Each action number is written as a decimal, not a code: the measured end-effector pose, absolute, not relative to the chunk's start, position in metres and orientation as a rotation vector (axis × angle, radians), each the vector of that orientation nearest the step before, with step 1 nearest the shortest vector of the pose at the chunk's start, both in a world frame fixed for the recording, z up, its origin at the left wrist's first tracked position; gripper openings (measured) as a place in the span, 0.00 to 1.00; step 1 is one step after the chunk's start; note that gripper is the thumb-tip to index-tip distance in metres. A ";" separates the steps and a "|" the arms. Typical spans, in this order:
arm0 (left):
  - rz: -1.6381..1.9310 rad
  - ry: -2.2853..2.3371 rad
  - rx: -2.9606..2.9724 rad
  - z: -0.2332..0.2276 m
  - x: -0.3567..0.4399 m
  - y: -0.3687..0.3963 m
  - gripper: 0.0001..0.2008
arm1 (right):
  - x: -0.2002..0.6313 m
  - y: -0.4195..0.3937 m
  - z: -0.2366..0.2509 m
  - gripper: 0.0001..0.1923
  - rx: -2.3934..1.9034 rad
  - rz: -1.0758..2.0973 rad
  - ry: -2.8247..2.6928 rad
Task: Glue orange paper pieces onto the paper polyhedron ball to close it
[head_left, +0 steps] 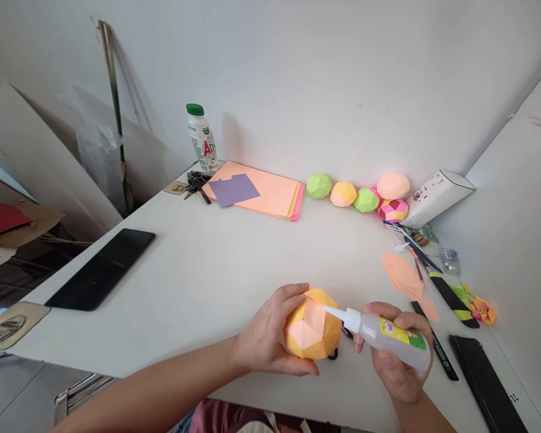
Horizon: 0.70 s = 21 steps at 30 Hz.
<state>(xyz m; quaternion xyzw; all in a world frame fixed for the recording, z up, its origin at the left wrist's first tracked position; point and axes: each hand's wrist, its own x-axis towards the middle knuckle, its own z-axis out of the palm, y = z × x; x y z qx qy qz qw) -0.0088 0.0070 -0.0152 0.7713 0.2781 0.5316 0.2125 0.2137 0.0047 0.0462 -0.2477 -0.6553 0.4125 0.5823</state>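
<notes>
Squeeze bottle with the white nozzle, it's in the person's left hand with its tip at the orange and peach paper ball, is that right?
Not quite: the head view shows the squeeze bottle in the right hand; the left hand holds the orange and peach paper ball. The tip is at the ball, as you said.

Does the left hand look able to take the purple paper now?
Probably not yet: the left hand holds the orange ball. If freed, it likely could, because nothing seems to block the way to the purple paper.
</notes>
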 end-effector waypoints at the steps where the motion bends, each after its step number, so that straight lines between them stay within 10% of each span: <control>1: 1.482 0.760 2.137 -0.015 -0.009 0.007 0.46 | 0.214 0.005 0.045 0.11 -0.575 0.974 -1.525; 21: 1.396 0.730 2.284 -0.018 -0.013 0.016 0.49 | 0.226 0.046 0.025 0.14 -0.984 1.129 -1.199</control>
